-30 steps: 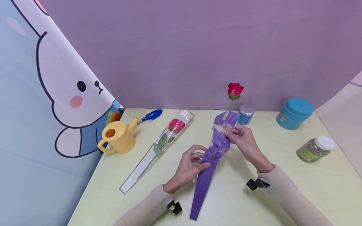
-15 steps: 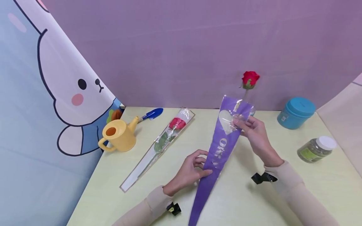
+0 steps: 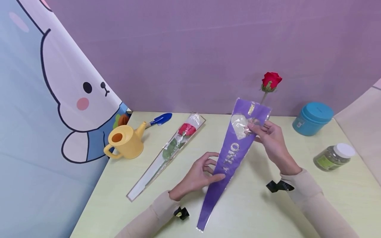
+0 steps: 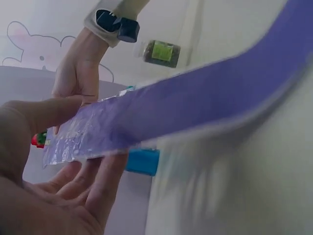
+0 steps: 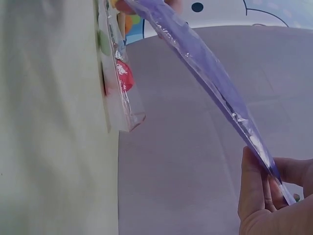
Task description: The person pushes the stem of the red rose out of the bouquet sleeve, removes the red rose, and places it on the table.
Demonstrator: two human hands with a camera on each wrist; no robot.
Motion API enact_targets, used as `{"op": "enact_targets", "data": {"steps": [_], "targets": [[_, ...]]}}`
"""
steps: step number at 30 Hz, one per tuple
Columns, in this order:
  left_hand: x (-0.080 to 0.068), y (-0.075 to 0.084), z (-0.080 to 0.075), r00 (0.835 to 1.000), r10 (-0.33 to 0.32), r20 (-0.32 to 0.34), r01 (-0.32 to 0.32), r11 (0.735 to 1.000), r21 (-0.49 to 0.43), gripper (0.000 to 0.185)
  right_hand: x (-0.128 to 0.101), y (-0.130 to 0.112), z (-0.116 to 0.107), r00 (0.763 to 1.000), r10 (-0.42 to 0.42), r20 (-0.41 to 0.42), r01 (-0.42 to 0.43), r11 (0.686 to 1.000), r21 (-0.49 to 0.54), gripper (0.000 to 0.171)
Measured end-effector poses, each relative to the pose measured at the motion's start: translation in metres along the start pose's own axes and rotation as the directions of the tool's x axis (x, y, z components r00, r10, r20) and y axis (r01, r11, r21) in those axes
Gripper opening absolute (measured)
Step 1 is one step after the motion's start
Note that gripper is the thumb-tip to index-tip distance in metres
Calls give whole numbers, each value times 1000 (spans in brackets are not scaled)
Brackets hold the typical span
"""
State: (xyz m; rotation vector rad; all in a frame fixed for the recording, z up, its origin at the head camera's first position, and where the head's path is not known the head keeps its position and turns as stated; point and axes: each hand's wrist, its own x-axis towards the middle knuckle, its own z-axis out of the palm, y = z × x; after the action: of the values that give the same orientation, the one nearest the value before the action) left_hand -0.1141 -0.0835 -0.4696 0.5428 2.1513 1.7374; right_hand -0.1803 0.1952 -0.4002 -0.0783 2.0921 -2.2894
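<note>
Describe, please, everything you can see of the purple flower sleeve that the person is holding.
The purple flower sleeve is a long, flat cone of glossy plastic film with white lettering and a clear heart-shaped window near its wide top. It slants above the table, narrow tip low and towards the person. The right hand pinches the top, and the left hand holds the middle.

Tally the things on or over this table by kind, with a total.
Roses: 2, one in the clear sleeve, one behind the purple sleeve
Sleeves: 2, clear, purple
Jars: 2, blue, green
Watering can: 1
Trowel: 1
Total: 8
</note>
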Motion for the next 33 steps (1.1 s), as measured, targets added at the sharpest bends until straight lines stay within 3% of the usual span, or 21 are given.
{"op": "enact_targets", "data": {"steps": [6,13,24,33], "targets": [[10,7,-4,998,44,-55,-43,999,11,57,-2,-2,1,1000,10,0,-10,1000,-5,36],[21,14,1,995,52,-88,-55,998,-25,75,-3,0,4,1000,18,5,-18,999,-41,35],[25,14,7,995,43,-86,-52,994,-97,82,-4,3,10,999,18,34,-16,998,-63,33],[20,13,4,992,35,-125,-46,995,-83,80,-6,5,5,996,70,47,-58,971,-232,57]]}}
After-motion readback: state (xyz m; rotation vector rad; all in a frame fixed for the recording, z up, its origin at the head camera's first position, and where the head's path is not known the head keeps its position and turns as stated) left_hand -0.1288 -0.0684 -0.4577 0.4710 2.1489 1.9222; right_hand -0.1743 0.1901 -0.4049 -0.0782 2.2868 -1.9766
